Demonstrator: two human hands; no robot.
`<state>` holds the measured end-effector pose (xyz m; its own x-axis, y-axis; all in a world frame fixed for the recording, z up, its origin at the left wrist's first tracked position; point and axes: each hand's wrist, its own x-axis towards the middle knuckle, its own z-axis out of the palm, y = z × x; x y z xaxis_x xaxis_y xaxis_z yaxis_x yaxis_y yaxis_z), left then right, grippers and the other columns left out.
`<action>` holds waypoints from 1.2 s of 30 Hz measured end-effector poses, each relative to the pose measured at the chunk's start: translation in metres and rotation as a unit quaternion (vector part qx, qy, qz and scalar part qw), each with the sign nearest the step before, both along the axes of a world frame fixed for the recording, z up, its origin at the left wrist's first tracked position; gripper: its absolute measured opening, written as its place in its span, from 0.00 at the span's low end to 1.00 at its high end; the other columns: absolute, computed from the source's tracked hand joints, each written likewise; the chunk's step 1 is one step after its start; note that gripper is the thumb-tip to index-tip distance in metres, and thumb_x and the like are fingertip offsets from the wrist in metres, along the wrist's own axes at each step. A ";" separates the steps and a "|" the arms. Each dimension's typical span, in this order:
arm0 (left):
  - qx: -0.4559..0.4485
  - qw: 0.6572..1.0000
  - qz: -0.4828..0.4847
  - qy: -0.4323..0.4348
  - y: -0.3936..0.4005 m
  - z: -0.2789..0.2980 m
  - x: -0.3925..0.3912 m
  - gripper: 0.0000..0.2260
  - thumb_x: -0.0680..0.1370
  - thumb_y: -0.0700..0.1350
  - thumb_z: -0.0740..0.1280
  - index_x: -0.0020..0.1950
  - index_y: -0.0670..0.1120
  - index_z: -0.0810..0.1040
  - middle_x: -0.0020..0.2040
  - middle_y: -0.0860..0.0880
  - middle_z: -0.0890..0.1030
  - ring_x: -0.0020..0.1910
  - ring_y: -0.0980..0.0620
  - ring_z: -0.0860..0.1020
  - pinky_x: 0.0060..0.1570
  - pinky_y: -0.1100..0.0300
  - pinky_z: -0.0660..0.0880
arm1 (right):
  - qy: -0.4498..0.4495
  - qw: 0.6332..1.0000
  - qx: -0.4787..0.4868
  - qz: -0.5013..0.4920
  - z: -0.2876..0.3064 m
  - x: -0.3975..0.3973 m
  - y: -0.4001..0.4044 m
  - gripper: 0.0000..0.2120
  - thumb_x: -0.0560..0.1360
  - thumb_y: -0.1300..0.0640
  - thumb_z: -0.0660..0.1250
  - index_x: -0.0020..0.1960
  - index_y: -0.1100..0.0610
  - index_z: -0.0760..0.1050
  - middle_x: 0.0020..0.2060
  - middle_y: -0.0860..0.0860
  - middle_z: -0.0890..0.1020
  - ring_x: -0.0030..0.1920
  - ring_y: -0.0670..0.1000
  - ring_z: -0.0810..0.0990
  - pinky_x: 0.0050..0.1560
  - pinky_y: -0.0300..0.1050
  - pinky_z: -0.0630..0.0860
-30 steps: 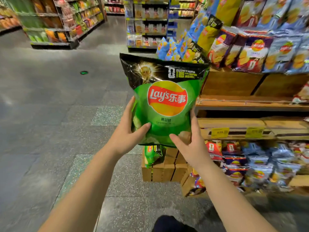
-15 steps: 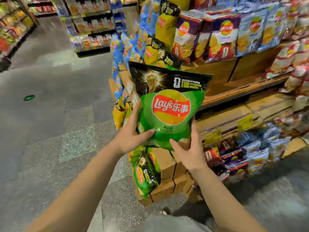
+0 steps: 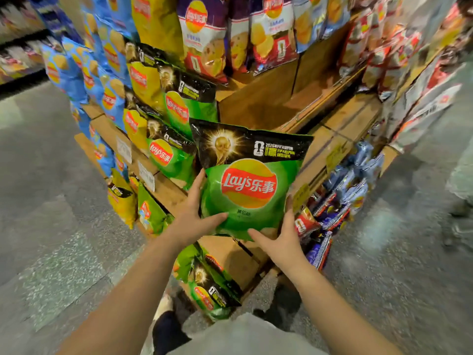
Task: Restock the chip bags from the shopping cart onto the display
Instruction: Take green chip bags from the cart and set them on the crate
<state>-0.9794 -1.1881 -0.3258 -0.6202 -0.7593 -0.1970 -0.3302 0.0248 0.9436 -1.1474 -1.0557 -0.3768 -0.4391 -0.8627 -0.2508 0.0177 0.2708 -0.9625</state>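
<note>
A green Lay's chip bag (image 3: 249, 185) with a black top band and a gold trophy picture is held upright in front of the corner of a wooden display (image 3: 258, 103), with its printed face toward the camera. The left hand (image 3: 190, 219) grips the bag's lower left edge, thumb laid across the front and fingers running up behind the side. The right hand (image 3: 281, 239) grips the lower right corner, thumb on the front near the bottom seam and fingers behind. Just left of the held bag, matching green bags (image 3: 171, 157) stand in a stepped row on the display's left face, with yellow bags (image 3: 147, 80) and blue bags (image 3: 74, 73) further along. Above, purple-and-white bags (image 3: 204, 34) lean on the top tier beside a bare wooden compartment. Below the right hand, small red and blue packets (image 3: 340, 198) fill the lower shelf, near a yellow price tag (image 3: 300, 196). More green bags (image 3: 210, 290) sit low on the display beneath the arms. The grey speckled floor (image 3: 51, 226) spreads to the left.
</note>
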 end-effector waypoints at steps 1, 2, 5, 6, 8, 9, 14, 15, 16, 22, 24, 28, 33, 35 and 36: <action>0.018 1.000 -0.010 -0.007 -0.009 -0.006 -0.002 0.42 0.64 0.58 0.76 0.63 0.78 0.50 0.74 0.54 0.59 0.70 0.52 0.66 0.64 0.47 0.72 | -0.001 1.000 0.011 -0.013 -0.006 0.003 -0.005 0.51 0.69 0.58 0.75 0.77 0.46 0.42 0.72 0.44 0.61 0.69 0.42 0.64 0.61 0.31 0.67; 0.030 0.999 -0.020 -0.013 -0.020 -0.012 -0.004 0.43 0.65 0.57 0.76 0.66 0.75 0.49 0.75 0.52 0.59 0.70 0.52 0.66 0.63 0.50 0.73 | -0.002 0.999 0.023 -0.024 -0.011 0.007 -0.010 0.50 0.69 0.59 0.76 0.77 0.47 0.44 0.70 0.45 0.64 0.69 0.43 0.66 0.57 0.25 0.68; 0.051 0.996 -0.052 -0.047 -0.053 -0.032 -0.009 0.43 0.74 0.41 0.71 0.76 0.58 0.44 0.73 0.51 0.60 0.67 0.52 0.66 0.57 0.59 0.71 | -0.001 0.996 0.048 -0.070 -0.026 0.021 -0.028 0.48 0.69 0.59 0.76 0.77 0.51 0.47 0.67 0.46 0.66 0.65 0.42 0.68 0.47 0.19 0.67; 0.057 0.994 -0.071 -0.053 -0.064 -0.038 -0.011 0.43 0.74 0.39 0.70 0.77 0.56 0.43 0.72 0.51 0.61 0.66 0.52 0.67 0.56 0.60 0.71 | -0.010 0.994 0.052 -0.092 -0.030 0.027 -0.035 0.49 0.69 0.60 0.76 0.77 0.51 0.46 0.68 0.46 0.66 0.64 0.41 0.67 0.46 0.18 0.67; 0.088 0.987 -0.112 -0.068 -0.082 -0.046 -0.014 0.42 0.76 0.37 0.68 0.77 0.56 0.42 0.69 0.50 0.63 0.62 0.52 0.70 0.49 0.64 0.74 | -0.018 0.988 0.067 -0.138 -0.037 0.042 -0.046 0.52 0.69 0.60 0.76 0.77 0.49 0.42 0.69 0.44 0.63 0.64 0.39 0.65 0.47 0.17 0.65; 0.103 0.983 -0.130 -0.081 -0.093 -0.053 -0.015 0.42 0.76 0.35 0.66 0.77 0.56 0.41 0.69 0.50 0.64 0.61 0.52 0.70 0.45 0.67 0.74 | -0.021 0.984 0.077 -0.161 -0.040 0.049 -0.052 0.53 0.69 0.61 0.76 0.77 0.48 0.40 0.68 0.43 0.62 0.63 0.37 0.64 0.46 0.16 0.64; 0.103 0.961 -0.221 -0.127 -0.134 -0.069 -0.026 0.37 0.69 0.43 0.68 0.74 0.56 0.56 0.65 0.47 0.69 0.64 0.48 0.71 0.58 0.51 0.75 | -0.027 0.957 0.126 -0.261 -0.057 0.073 -0.086 0.55 0.69 0.62 0.76 0.77 0.51 0.37 0.67 0.43 0.60 0.47 0.21 0.68 0.44 0.16 0.64; 0.099 0.958 -0.233 -0.133 -0.142 -0.072 -0.029 0.35 0.69 0.42 0.68 0.73 0.56 0.58 0.65 0.46 0.68 0.63 0.47 0.71 0.61 0.48 0.74 | -0.018 0.951 0.140 -0.276 -0.057 0.075 -0.094 0.55 0.69 0.61 0.76 0.77 0.51 0.36 0.67 0.43 0.59 0.50 0.25 0.68 0.47 0.16 0.63; 0.095 0.956 -0.240 -0.136 -0.149 -0.077 -0.031 0.33 0.71 0.39 0.68 0.71 0.55 0.59 0.65 0.46 0.68 0.63 0.47 0.70 0.62 0.48 0.72 | -0.009 0.945 0.151 -0.289 -0.060 0.077 -0.101 0.56 0.69 0.60 0.76 0.77 0.52 0.36 0.66 0.42 0.58 0.57 0.30 0.67 0.50 0.17 0.61; 0.086 0.951 -0.262 -0.139 -0.171 -0.112 -0.031 0.24 0.70 0.35 0.68 0.57 0.57 0.66 0.55 0.49 0.74 0.55 0.53 0.75 0.55 0.57 0.75 | -0.003 0.925 0.187 -0.330 -0.091 0.091 -0.122 0.59 0.67 0.59 0.78 0.75 0.44 0.33 0.70 0.44 0.62 0.69 0.46 0.65 0.60 0.29 0.68; 0.094 0.945 -0.271 -0.160 -0.177 -0.124 -0.028 0.25 0.69 0.38 0.70 0.61 0.54 0.66 0.57 0.48 0.74 0.57 0.51 0.74 0.57 0.56 0.75 | -0.003 0.923 0.203 -0.328 -0.098 0.096 -0.124 0.60 0.65 0.57 0.79 0.74 0.39 0.34 0.72 0.48 0.64 0.69 0.48 0.68 0.67 0.45 0.69; 0.097 0.929 -0.295 -0.200 -0.181 -0.156 -0.023 0.29 0.64 0.52 0.70 0.63 0.63 0.66 0.63 0.48 0.72 0.63 0.49 0.72 0.64 0.47 0.71 | -0.013 0.918 0.229 -0.323 -0.105 0.096 -0.123 0.59 0.67 0.60 0.77 0.76 0.43 0.34 0.71 0.46 0.65 0.65 0.45 0.69 0.60 0.37 0.65; 0.068 0.927 -0.313 -0.196 -0.172 -0.148 -0.024 0.35 0.74 0.39 0.71 0.74 0.53 0.56 0.65 0.51 0.67 0.67 0.53 0.66 0.65 0.54 0.68 | 0.007 0.913 0.266 -0.309 -0.117 0.092 -0.117 0.59 0.66 0.57 0.78 0.76 0.44 0.34 0.73 0.50 0.63 0.69 0.51 0.68 0.67 0.48 0.67; 0.077 0.929 -0.315 -0.180 -0.171 -0.149 -0.018 0.38 0.74 0.36 0.70 0.76 0.54 0.52 0.65 0.53 0.66 0.67 0.54 0.66 0.62 0.57 0.68 | 0.007 0.912 0.282 -0.298 -0.119 0.096 -0.114 0.58 0.67 0.57 0.78 0.76 0.46 0.34 0.73 0.50 0.63 0.70 0.53 0.67 0.68 0.48 0.66; 0.089 0.932 -0.308 -0.169 -0.170 -0.147 -0.015 0.39 0.75 0.35 0.69 0.77 0.54 0.49 0.65 0.54 0.66 0.67 0.55 0.66 0.62 0.58 0.69 | 0.009 0.912 0.283 -0.296 -0.119 0.098 -0.114 0.58 0.68 0.57 0.77 0.76 0.47 0.34 0.73 0.51 0.62 0.70 0.52 0.67 0.67 0.46 0.65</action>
<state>-0.9942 -1.3582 -0.4723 -0.8072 -0.2166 -0.5491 -0.5841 0.1597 0.7958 -1.0496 -1.1699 -0.4955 -0.7946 -0.2075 -0.5706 0.3078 0.6723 -0.6732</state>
